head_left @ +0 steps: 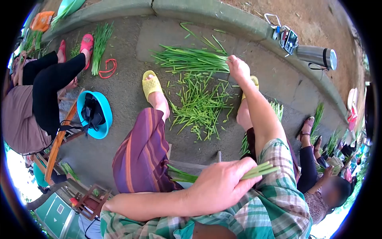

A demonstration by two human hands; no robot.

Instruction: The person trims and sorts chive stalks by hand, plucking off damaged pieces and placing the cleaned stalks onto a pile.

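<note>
My left hand (223,187) is closed around a small bunch of green stalks (260,171), long and thin like chives, held low across my lap. Their pale cut ends stick out to the right, past my thumb. Further out, my right hand (239,71) pinches the right-hand ends of stalks in a larger pile (191,59) lying on the ground. How many stalks its fingers hold is hidden. Between my feet in yellow slippers (151,84) lies a scattered heap of short cut stalk pieces (201,105).
A blue basin (104,119) with a black bag stands at left, beside a seated person in pink shoes (86,42). A red cord (108,68) lies near another stalk bundle (101,44). On the curb (211,12) rest a phone (290,42) and a steel flask (314,55). More people sit at right.
</note>
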